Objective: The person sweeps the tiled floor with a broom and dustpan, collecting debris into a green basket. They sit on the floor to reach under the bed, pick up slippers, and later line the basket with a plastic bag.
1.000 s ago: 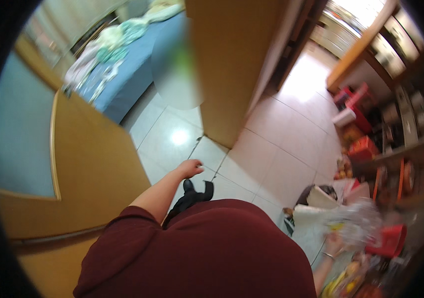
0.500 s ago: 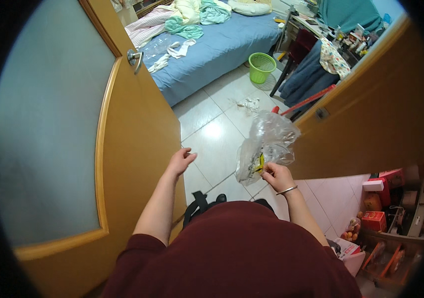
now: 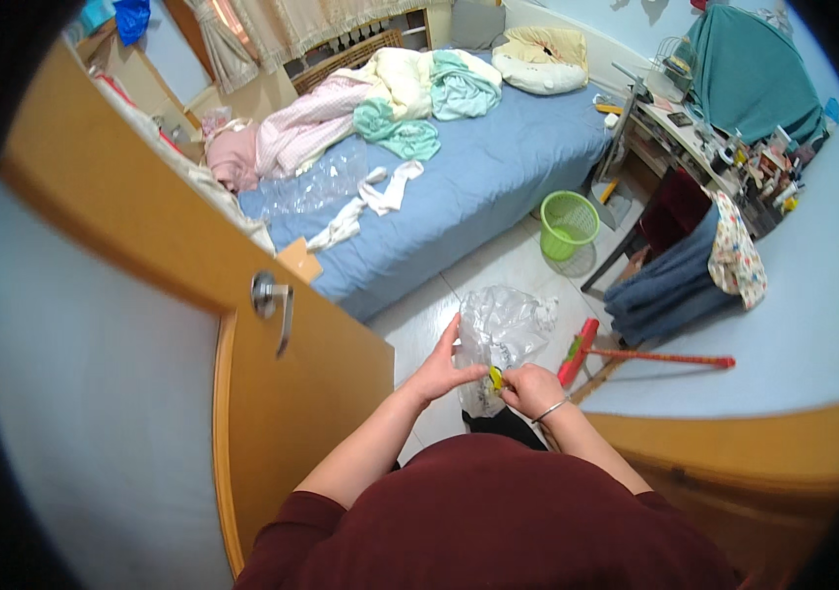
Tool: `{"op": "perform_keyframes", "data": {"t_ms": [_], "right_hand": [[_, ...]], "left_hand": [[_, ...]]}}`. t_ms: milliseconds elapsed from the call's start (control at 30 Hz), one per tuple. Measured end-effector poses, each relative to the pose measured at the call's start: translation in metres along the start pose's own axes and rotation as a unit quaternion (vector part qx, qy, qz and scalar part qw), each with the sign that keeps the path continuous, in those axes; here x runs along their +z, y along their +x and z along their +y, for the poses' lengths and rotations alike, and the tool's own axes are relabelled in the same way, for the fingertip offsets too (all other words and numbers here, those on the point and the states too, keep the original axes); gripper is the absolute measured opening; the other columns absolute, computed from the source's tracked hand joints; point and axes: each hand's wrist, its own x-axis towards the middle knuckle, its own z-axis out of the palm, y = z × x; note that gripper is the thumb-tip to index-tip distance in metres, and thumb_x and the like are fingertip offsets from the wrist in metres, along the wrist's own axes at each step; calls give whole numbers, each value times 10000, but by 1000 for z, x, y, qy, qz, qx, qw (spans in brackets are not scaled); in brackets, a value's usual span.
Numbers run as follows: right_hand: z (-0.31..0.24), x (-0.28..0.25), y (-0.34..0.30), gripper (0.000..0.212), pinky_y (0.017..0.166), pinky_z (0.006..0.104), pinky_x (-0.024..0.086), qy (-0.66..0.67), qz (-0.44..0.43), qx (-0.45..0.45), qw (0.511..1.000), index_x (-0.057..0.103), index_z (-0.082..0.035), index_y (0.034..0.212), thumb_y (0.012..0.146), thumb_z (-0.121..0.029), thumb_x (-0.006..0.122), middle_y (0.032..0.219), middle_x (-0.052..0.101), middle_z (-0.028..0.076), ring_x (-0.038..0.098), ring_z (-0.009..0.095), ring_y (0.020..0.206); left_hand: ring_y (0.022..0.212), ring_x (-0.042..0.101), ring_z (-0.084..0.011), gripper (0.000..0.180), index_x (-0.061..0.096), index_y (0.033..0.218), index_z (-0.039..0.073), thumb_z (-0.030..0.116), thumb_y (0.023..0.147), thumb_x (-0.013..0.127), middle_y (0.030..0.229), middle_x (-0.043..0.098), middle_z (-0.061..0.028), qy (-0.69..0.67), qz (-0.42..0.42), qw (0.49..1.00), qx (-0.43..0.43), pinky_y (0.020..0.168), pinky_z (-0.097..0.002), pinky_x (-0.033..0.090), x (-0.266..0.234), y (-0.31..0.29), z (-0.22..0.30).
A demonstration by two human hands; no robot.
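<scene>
A clear, crumpled plastic bag (image 3: pixel 503 320) with a yellow part (image 3: pixel 496 377) at its upper edge hangs in front of me. My right hand (image 3: pixel 534 390), with a bangle at the wrist, is closed on the bag beside the yellow part. My left hand (image 3: pixel 447 369) is at the bag's left side, thumb and fingers spread apart, the thumb tip close to the yellow part. Some of its fingers are partly hidden, so I cannot tell how firmly it touches the plastic. Small dark bits show inside the bag.
To the left stands a wooden door (image 3: pixel 326 393) with a metal handle (image 3: pixel 277 305). Ahead are a blue bed (image 3: pixel 478 167) and a green basket (image 3: pixel 569 224). A red long-handled floor tool (image 3: pixel 655 357), a draped chair (image 3: pixel 660 290) and a cluttered desk (image 3: pixel 675 133) are to the right.
My view has moved forward through the doorway, bringing more of the bed and window into sight. My left hand has gone from beside the door to the bag, which my right hand still holds.
</scene>
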Motion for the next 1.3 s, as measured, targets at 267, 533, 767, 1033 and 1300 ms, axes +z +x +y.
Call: {"op": "perform_keyframes", "data": {"t_ms": [267, 533, 767, 1033, 1300], "right_hand": [[43, -88, 140, 195, 641, 419, 480, 0, 30, -40, 999, 607, -113, 881, 732, -218, 676, 722, 610, 84, 587, 294, 727], [151, -111, 182, 450, 675, 374, 483, 148, 107, 265, 947, 533, -121, 1192, 777, -204, 684, 805, 614, 76, 600, 269, 770], [214, -34, 174, 360, 760, 368, 498, 279, 192, 619, 708, 598, -114, 1136, 807, -256, 638, 923, 655, 129, 631, 275, 874], [100, 76, 205, 306, 836, 395, 482, 311, 55, 829, 461, 642, -123, 1107, 825, -235, 597, 1069, 642, 143, 614, 294, 1000], [-79, 185, 365, 285, 846, 404, 474, 530, -81, 804, 255, 660, -145, 1096, 830, -210, 579, 1126, 635, 108, 605, 289, 1036]], "left_hand": [[901, 594, -173, 403, 521, 1185, 18, 87, 803, 630, 997, 634, -87, 41, 113, 990, -70, 811, -318, 464, -61, 197, 32], [850, 599, -166, 245, 573, 1076, 10, 11, 841, 504, 968, 637, -71, -191, 25, 974, -115, 751, -301, 480, -129, 407, 43], [822, 622, -186, 213, 564, 1072, 28, 24, 872, 490, 917, 649, -68, -161, -118, 953, -226, 751, -325, 503, -139, 580, 76], [833, 613, -176, 220, 561, 1079, 41, 41, 866, 503, 944, 642, -62, -84, -296, 922, -234, 758, -330, 500, -119, 724, 116], [884, 601, -210, 285, 556, 1096, 44, 7, 814, 552, 982, 619, -71, -30, -409, 878, -248, 806, -353, 497, -75, 764, 123]]}}
